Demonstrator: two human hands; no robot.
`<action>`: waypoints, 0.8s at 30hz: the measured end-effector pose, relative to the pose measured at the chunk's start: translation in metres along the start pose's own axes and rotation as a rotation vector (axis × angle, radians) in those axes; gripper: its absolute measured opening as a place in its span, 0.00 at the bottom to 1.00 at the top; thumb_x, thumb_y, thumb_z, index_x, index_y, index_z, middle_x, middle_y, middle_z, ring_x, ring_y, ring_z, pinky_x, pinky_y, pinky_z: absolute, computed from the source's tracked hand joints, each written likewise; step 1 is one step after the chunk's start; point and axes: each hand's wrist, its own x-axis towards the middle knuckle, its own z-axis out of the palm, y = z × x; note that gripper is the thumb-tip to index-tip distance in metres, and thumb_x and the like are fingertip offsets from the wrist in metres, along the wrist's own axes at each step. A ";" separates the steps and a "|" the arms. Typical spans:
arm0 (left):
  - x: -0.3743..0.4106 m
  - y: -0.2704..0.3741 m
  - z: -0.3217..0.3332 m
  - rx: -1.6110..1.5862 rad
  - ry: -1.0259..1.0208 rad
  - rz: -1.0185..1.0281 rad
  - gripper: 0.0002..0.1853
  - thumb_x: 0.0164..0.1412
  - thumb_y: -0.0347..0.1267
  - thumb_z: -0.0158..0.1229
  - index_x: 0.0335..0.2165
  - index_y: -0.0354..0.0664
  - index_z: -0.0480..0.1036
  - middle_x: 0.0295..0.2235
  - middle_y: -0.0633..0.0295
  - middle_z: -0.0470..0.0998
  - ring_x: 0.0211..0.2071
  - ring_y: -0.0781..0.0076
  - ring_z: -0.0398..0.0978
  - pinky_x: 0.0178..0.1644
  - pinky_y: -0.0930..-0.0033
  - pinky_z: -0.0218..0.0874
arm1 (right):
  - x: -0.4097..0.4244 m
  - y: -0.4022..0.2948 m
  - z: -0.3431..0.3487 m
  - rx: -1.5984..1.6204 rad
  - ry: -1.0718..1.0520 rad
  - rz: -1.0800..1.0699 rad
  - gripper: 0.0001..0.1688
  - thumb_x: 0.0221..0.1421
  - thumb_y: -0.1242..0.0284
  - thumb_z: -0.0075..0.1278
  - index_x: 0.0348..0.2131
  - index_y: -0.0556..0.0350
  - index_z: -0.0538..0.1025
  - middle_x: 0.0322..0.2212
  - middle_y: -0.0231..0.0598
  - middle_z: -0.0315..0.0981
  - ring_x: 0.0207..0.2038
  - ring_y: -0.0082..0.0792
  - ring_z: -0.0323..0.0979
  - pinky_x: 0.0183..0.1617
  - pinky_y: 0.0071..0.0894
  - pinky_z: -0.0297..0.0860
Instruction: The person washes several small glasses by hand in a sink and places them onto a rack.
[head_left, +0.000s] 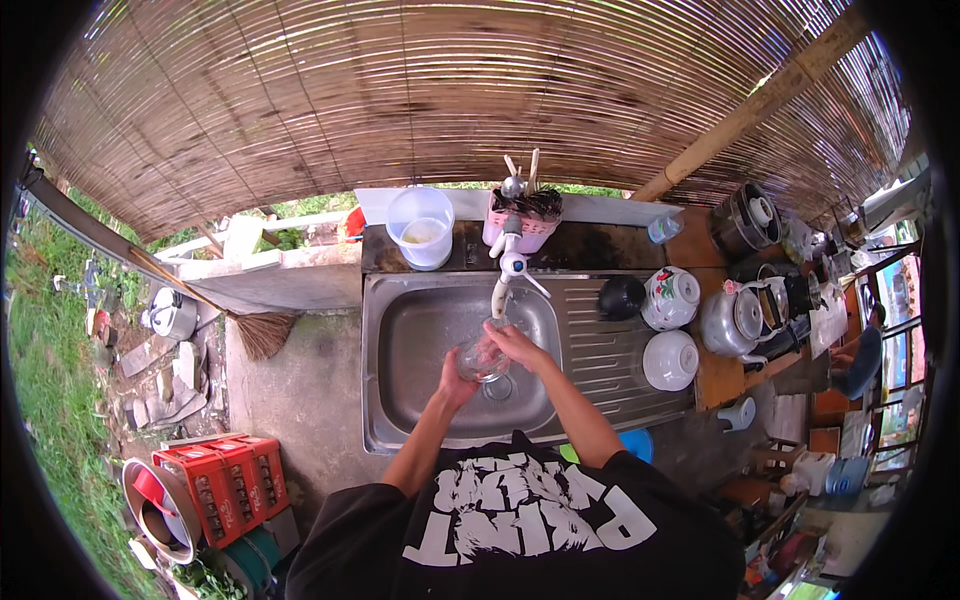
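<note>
A clear glass vessel (481, 361) is between my two hands, over the basin of a stainless-steel sink (420, 352). My left hand (456, 379) grips its left side. On the upper right, my right hand (514, 345) is closed on its rim area. The spout of a white tap (512, 262) hangs just above the glass. Below the glass, the round drain (498, 388) shows in the basin. Whether water is running I cannot tell.
Behind the sink stand a translucent plastic tub (421, 229) and a pink utensil basket (525, 225). A black bowl (621, 298), a floral bowl (671, 298) and a white bowl (670, 361) sit right of the basin. Beyond is an aluminium kettle (731, 322). A person (862, 360) sits far right.
</note>
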 end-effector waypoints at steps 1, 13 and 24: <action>0.000 0.000 -0.004 -0.069 -0.093 -0.046 0.30 0.64 0.55 0.45 0.53 0.45 0.65 0.48 0.58 0.72 0.44 0.62 0.71 0.33 0.67 0.67 | 0.000 0.000 0.001 0.014 0.016 0.008 0.26 0.64 0.51 0.44 0.45 0.54 0.75 0.35 0.34 0.76 0.29 0.31 0.76 0.29 0.30 0.73; -0.010 0.003 0.012 0.393 0.146 0.319 0.28 0.61 0.50 0.56 0.50 0.51 0.55 0.51 0.59 0.59 0.47 0.62 0.65 0.34 0.58 0.69 | -0.013 0.018 0.010 -0.637 0.789 -0.428 0.15 0.63 0.63 0.46 0.44 0.53 0.72 0.27 0.39 0.73 0.35 0.34 0.74 0.39 0.36 0.71; -0.061 0.031 0.050 0.703 0.262 0.691 0.33 0.59 0.48 0.61 0.54 0.45 0.55 0.46 0.55 0.66 0.38 0.67 0.70 0.28 0.68 0.67 | -0.131 -0.148 -0.010 -0.950 0.912 -0.548 0.15 0.59 0.62 0.50 0.35 0.57 0.76 0.23 0.43 0.76 0.27 0.42 0.76 0.35 0.43 0.67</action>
